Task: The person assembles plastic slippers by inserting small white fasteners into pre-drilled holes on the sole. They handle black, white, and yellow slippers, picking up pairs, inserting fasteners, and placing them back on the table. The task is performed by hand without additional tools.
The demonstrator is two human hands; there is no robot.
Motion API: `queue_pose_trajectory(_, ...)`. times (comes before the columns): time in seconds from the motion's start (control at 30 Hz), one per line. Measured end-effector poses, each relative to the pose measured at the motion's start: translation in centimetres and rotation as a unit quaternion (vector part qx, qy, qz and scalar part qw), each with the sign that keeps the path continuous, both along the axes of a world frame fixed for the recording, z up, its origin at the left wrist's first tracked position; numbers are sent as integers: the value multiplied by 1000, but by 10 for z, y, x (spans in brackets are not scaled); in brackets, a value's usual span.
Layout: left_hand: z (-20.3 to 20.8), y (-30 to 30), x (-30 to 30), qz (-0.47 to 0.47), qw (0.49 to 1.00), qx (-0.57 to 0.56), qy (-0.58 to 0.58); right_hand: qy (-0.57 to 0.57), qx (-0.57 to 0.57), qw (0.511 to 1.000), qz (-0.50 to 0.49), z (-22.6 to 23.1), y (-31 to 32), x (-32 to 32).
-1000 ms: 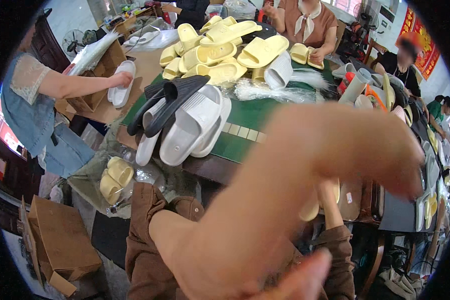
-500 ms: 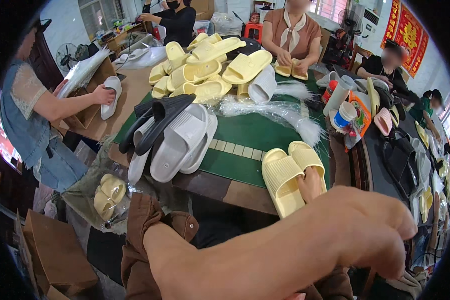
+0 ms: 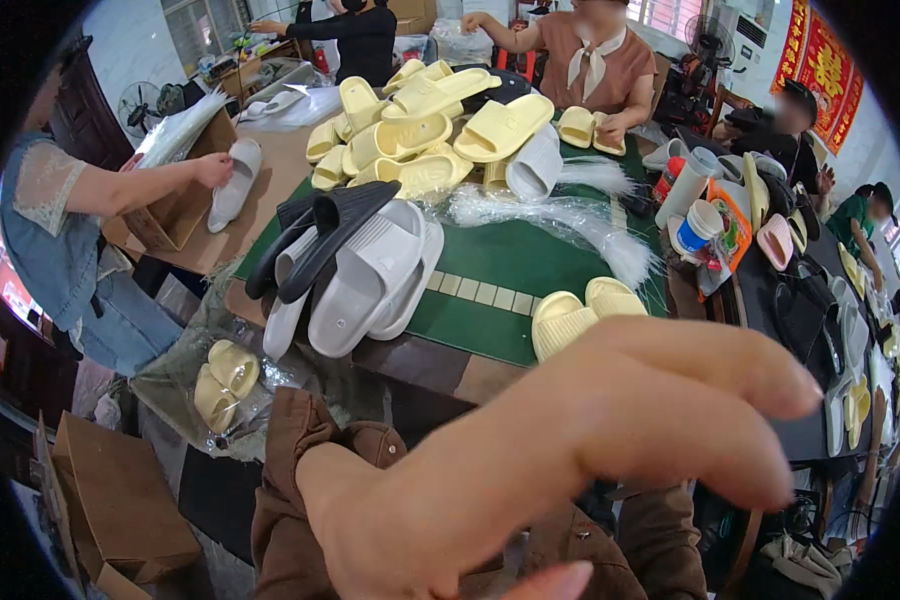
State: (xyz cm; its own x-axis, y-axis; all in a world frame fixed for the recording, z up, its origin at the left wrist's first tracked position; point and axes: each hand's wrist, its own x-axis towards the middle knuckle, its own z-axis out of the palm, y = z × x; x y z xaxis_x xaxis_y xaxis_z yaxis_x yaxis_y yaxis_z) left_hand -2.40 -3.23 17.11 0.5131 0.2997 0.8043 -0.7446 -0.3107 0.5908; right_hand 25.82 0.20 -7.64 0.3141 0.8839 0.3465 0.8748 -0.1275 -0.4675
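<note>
While the left hand (image 3: 570,430) hangs in front of the near edge of the green mat (image 3: 470,322), its fingers bend loosely well apart from the thumb, grasping nothing that shows. The right hand is hidden behind it, so its state cannot be told; only the right sleeve (image 3: 660,540) shows.

Two yellow slides (image 3: 562,326) lie at the mat's near edge, partly covered from view by the left hand. At the mat's near left corner are two black slides (image 3: 340,235) and three grey slides (image 3: 365,285), overlapping. A heap of at least seven yellow slides (image 3: 400,135) rises at the mat's far side; one footbed there bears raised lettering. One bundle of clear bags (image 3: 605,225) lies on the mat.

Right of the mat stands one white cup (image 3: 700,222) with a blue label, its print too small to make out. Below the mat's left corner, two bagged yellow slides (image 3: 232,368) sit in clear plastic. The tabletop (image 3: 420,375) shows brown before the mat. Beyond the mat to the right, one red banner (image 3: 825,75) carries gold writing. At least five other people surround the mat; one, left of it, holds a pale grey slide (image 3: 235,185).
</note>
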Motion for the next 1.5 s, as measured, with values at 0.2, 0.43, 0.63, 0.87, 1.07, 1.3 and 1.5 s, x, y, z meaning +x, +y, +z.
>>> queue_pose_trajectory(0.2, -3, -8, 3, -23, 1000, -5, 7, 1, -2, 1000, -23, 3, -1, 0)
queue_pose_trajectory(0.43, -8, -9, 2, -16, 1000, -14, 11, 8, -42, 999, -25, 3, 4, -2)
queue_pose_trajectory(0.63, -11, -6, 7, -9, 1000, -16, 12, 6, -31, 999, -28, 0, 4, 7)
queue_pose_trajectory(0.87, -20, 8, 3, 37, 998, -40, 24, 5, -3, 1000, 6, -1, -2, 7)
queue_pose_trajectory(1.07, -69, 28, 5, 132, 972, -145, 127, 15, -17, 999, 32, 1, 5, 14)
queue_pose_trajectory(1.3, -165, 41, 11, 267, 917, -149, 257, 13, -94, 995, 44, 21, 7, 4)
queue_pose_trajectory(1.5, -180, 40, 34, 432, 851, 24, 298, 108, -50, 992, 31, 18, 25, -50)
